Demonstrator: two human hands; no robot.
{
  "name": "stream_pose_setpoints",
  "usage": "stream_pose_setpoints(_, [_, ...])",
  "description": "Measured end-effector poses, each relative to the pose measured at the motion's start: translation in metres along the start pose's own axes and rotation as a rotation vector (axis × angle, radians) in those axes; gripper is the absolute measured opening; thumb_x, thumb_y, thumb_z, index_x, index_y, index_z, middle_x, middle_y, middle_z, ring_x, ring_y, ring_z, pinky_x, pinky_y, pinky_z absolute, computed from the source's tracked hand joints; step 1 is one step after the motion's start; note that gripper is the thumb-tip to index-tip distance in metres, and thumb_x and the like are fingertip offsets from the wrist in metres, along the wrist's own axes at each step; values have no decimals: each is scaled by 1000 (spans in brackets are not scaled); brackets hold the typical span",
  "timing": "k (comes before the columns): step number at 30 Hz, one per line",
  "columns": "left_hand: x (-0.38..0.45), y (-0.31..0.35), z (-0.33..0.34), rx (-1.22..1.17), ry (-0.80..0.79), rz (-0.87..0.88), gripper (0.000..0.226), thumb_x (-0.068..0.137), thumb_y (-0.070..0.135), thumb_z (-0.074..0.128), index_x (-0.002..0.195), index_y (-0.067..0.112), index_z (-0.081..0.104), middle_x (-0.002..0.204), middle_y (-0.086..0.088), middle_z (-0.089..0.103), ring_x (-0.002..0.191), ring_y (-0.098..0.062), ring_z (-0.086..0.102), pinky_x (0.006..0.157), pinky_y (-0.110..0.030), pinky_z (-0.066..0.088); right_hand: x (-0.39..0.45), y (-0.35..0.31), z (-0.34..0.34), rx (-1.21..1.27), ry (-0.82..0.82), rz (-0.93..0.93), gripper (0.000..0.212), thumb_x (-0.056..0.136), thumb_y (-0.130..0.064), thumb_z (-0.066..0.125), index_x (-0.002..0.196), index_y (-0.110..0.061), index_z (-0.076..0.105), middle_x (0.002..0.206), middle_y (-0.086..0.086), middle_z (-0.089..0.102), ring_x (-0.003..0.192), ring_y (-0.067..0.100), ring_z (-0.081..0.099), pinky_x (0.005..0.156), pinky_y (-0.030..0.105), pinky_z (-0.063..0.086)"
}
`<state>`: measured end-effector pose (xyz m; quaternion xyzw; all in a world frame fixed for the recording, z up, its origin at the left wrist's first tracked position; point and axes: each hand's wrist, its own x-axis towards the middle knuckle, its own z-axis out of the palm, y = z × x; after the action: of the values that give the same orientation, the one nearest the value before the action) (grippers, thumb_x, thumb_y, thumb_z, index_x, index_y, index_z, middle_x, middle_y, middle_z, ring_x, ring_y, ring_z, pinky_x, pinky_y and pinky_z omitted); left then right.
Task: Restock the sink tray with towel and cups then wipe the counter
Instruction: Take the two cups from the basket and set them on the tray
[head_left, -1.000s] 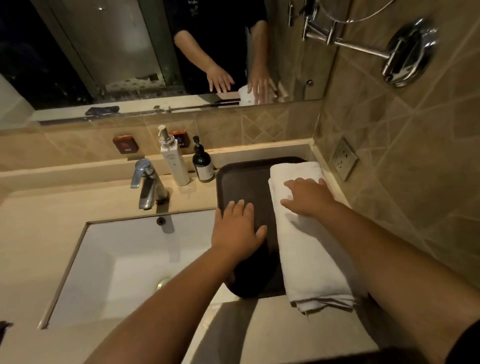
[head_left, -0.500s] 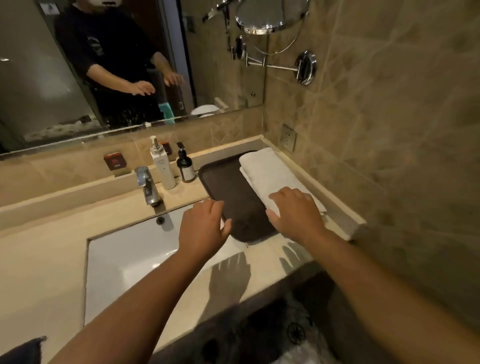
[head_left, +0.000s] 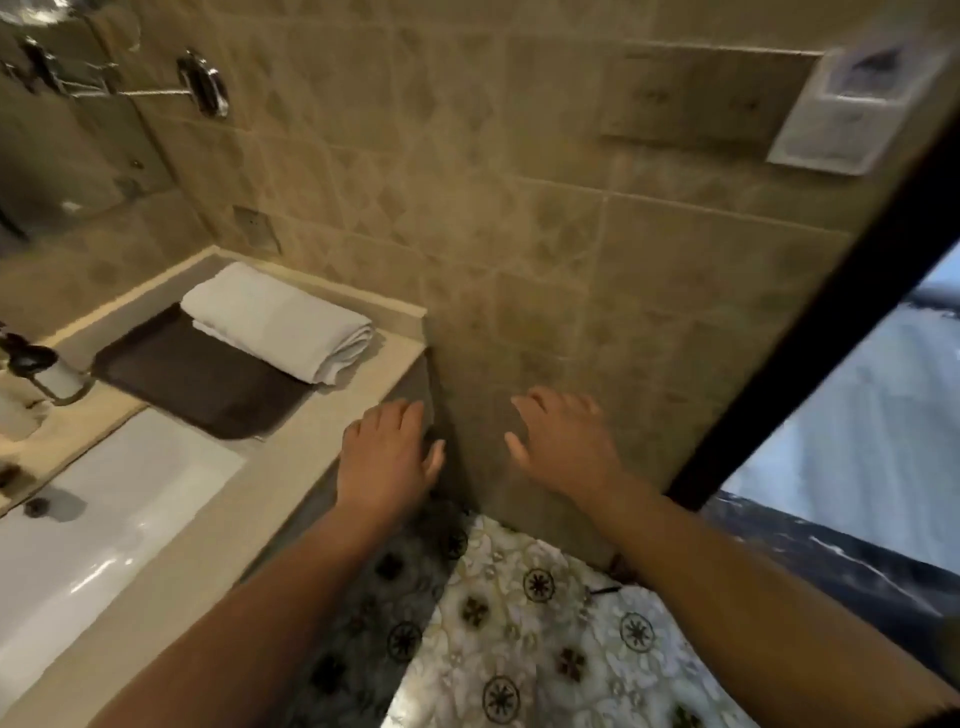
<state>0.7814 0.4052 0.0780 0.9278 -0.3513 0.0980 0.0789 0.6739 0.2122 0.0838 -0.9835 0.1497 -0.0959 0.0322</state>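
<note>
A folded white towel (head_left: 280, 322) lies along the wall side of the dark brown tray (head_left: 192, 374), which sits on the beige counter (head_left: 296, 441) to the right of the white sink basin (head_left: 104, 525). My left hand (head_left: 387, 457) hovers open at the counter's right front corner, holding nothing. My right hand (head_left: 563, 447) is open in front of the tiled wall, away from the counter, also empty. No cups are in view.
A dark pump bottle (head_left: 36, 364) stands at the left edge by the sink. A wall socket (head_left: 254, 228) and a chrome mirror mount (head_left: 205, 83) sit on the tiled wall. A patterned floor (head_left: 519, 623) lies below; a dark door frame (head_left: 810, 332) crosses the right side.
Both hands have left the tray and towel and drawn back to the right, off the counter. The view has swung right toward the tiled wall and doorway.
</note>
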Motion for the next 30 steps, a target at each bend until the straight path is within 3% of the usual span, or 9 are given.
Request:
stream_pose_setpoints(4, [-3,127,11,-49,-30,192,56,89,48,55,130,10,54,122,-14,62,110,-35,57,88,-46,46,-101,99,-26,-69,41,225,42,86,-50,52,115,-21,62,115,6,62,103,31,57,90,44,40])
stream_pose_setpoints(12, [-88,381,19,-260,-49,546,57,79,39,71,125,8,58,115,-13,65,103,-34,62,81,-45,49,-331,254,-73,-161,6,558,52,90,-53,47,135,-27,48,138,5,53,122,30,50,99,47,38])
stream_pose_setpoints(15, [-125,457,20,-288,-88,635,58,80,41,71,128,11,56,117,-10,65,106,-32,61,85,-44,49,-405,291,-90,-182,12,659,56,89,-54,48,138,-28,45,138,4,53,123,30,49,101,46,35])
stream_pose_setpoints(22, [-175,587,22,-286,-119,838,62,86,49,59,135,14,50,129,-10,60,115,-31,56,93,-45,44,-524,352,-119,-183,39,842,57,88,-53,49,139,-29,44,139,3,51,125,27,46,104,46,33])
stream_pose_setpoints(30, [-211,686,46,-276,-150,998,63,87,56,44,137,19,43,138,-7,54,124,-29,51,99,-49,40,-610,404,-122,-200,41,982,54,86,-51,53,133,-26,51,134,7,54,124,29,46,102,48,34])
